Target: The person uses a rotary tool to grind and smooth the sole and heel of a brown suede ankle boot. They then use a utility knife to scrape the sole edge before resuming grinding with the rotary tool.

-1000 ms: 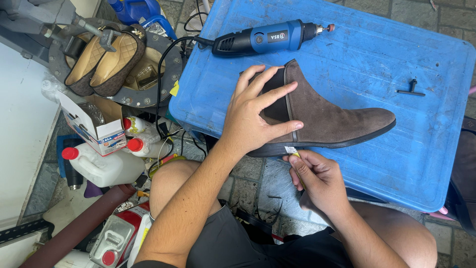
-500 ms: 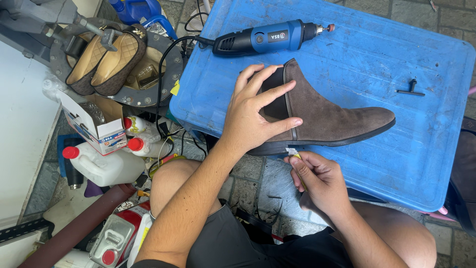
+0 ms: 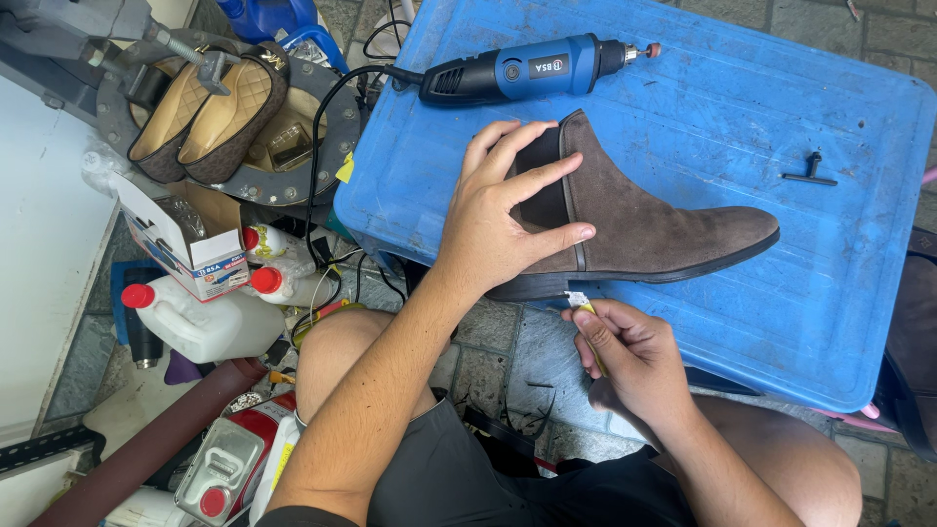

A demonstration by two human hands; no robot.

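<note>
Brown suede boot on blue lid: left hand spread flat over ankle; right hand pinches small blade at heel. Risk: blade slips, gouges suede.

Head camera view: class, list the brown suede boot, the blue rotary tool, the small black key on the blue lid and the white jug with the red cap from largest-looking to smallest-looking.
1. brown suede boot
2. blue rotary tool
3. white jug with the red cap, which lies lower and farther from the camera, so its rank against the tool is unsure
4. small black key
</note>
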